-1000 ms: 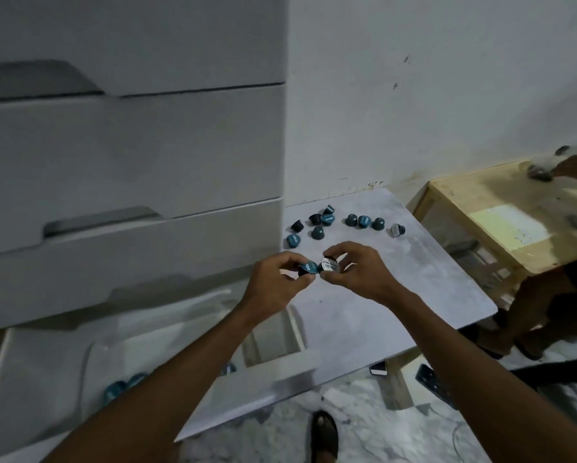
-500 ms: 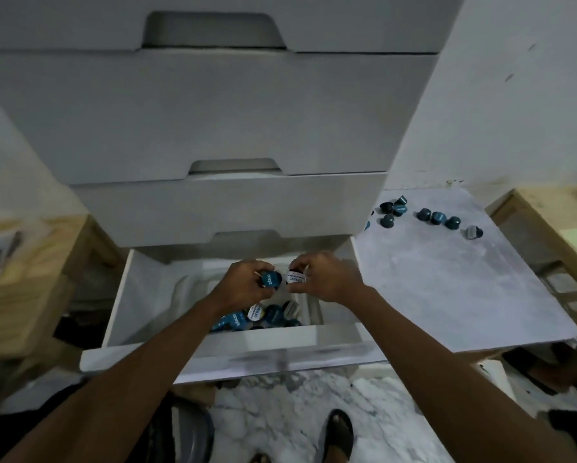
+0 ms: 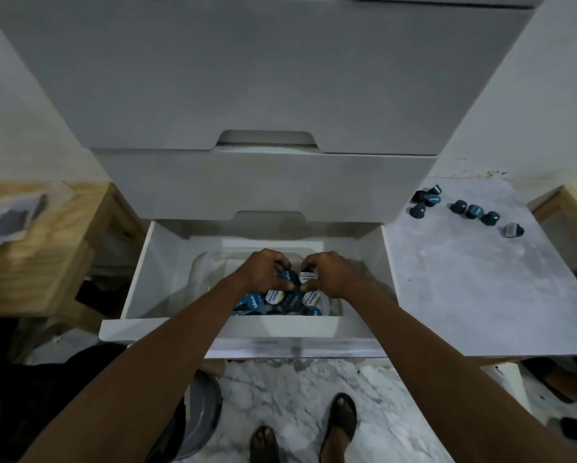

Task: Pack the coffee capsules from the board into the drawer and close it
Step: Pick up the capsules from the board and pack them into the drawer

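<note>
Head view: left hand (image 3: 263, 274) grip on blue-lidded capsule (image 3: 288, 278), right hand (image 3: 334, 274) grip on white-lidded capsule (image 3: 307, 277), lettering illegible.

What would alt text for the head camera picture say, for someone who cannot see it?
Over an open bottom drawer, the left hand pinches a blue capsule and the right hand a white-lidded capsule, above a clear tub of packed capsules. Several loose capsules lie on the grey board to the right.

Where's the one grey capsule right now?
In the head view, the grey capsule lies on the board right of the open drawer, ending the row of blue capsules.
</note>
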